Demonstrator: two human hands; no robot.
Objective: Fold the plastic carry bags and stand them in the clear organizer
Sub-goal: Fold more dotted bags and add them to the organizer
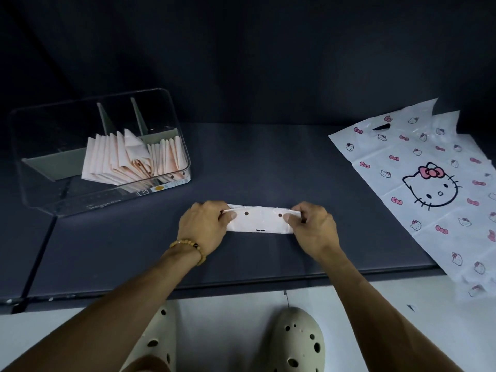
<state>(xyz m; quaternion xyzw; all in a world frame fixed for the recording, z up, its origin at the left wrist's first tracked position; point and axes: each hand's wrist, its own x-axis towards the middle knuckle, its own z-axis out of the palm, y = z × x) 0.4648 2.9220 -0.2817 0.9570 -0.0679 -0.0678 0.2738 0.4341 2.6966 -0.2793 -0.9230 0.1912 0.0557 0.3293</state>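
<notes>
A pale pink plastic bag (259, 220), folded into a narrow strip with two dark dots, lies on the dark table (268, 162) in front of me. My left hand (204, 226) pinches its left end and my right hand (312, 228) pinches its right end, thumbs on top. The clear organizer (40, 189) stands at the left; several folded pink bags (118, 159) stand upright in its right-hand compartments. Unfolded white cat-print bags (418, 178) lie flat at the right.
Grey dividers (53, 162) split the organizer, and its left compartment holds nothing. The cat-print bags hang over the table's front edge (241, 284). Below the edge are a white floor and my two cream clogs (295, 342). A dark wall rises behind the table.
</notes>
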